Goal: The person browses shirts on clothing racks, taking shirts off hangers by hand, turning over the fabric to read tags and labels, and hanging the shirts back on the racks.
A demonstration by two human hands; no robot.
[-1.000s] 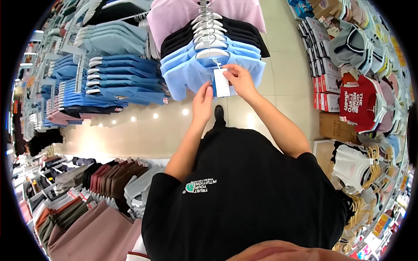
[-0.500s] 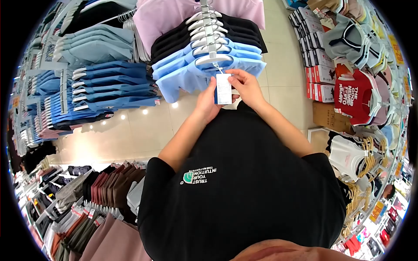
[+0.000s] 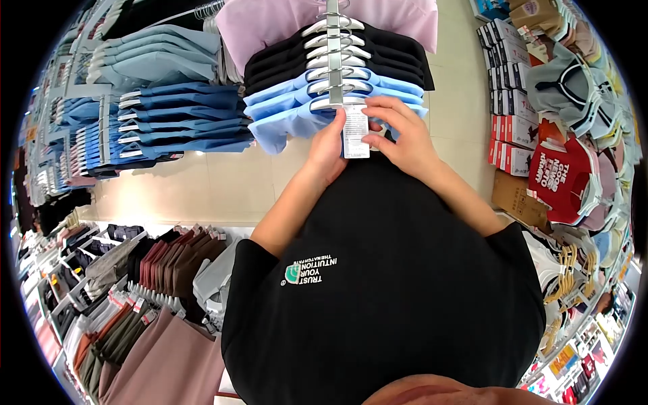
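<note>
The white tag (image 3: 356,137) is by the near end of the rail (image 3: 334,59). The left hand (image 3: 327,150) pinches its left edge, likely so the printed side faces up. The right hand (image 3: 403,135) curls at the other edge; I can't tell if it grips. Blue shirts (image 3: 283,121) hang behind on white hangers (image 3: 320,104).

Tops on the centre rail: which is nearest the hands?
The front light blue top, just behind the white tag between left hand and right hand; the other light blue tops, the black tops and the pink clothing hang farther back.
</note>
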